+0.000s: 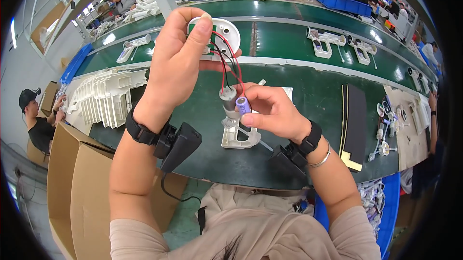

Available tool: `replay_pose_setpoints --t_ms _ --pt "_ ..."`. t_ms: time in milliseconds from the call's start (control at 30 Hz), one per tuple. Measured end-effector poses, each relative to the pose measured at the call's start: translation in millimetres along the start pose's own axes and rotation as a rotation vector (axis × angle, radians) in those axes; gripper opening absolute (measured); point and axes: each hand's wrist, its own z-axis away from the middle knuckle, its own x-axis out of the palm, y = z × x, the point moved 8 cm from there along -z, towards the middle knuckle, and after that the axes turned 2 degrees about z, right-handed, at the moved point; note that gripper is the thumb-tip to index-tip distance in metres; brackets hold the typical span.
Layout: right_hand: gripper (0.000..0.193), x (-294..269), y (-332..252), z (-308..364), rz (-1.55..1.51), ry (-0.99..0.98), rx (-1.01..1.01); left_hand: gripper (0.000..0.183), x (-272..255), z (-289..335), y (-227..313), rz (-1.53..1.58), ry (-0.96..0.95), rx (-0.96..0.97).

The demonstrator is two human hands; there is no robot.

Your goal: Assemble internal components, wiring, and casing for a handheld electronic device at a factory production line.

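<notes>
My left hand (173, 64) is raised at the upper middle, its thumb and fingers closed on a rounded white plastic cover (230, 31). A green circuit board, partly behind the thumb, sits in that cover. Red and black wires (232, 60) hang from it. They run down to a grey cylindrical motor (228, 97) and a small purple battery (243, 105). My right hand (275, 113) pinches the battery between thumb and fingers, just beside the motor. Below the motor a white plastic housing (238, 140) lies on the dark green table, partly covered by the motor's lower parts.
Stacked white plastic shells (108, 97) stand at left, above a cardboard box (79, 178). To the right are black foam strips (354, 120) and wired motor parts (383, 130). A green conveyor (275, 35) carrying white housings runs beyond. A blue bin (391, 202) holds parts; co-workers sit nearby.
</notes>
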Motion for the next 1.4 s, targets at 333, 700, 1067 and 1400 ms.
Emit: replay_pose_setpoints --t_ms 333,700,1067,1400 --pt "0.034 -0.7 -17.7 13.9 -0.110 0.033 0.083 0.026 -11.4 12.3 -4.9 0.203 -0.017 -0.234" --pt "0.020 2.6 -24.9 12.5 0.266 0.245 0.127 0.029 9.5 -7.9 8.5 -0.208 0.040 -0.073" --pt "0.027 -12.1 -41.6 21.2 1.107 0.568 -0.158 0.024 53.5 -14.5 11.0 -0.328 0.031 0.267" --pt "0.059 2.5 -6.8 50.3 -0.127 0.296 0.202 0.031 95.7 11.9 43.6 -0.318 -0.277 0.617"
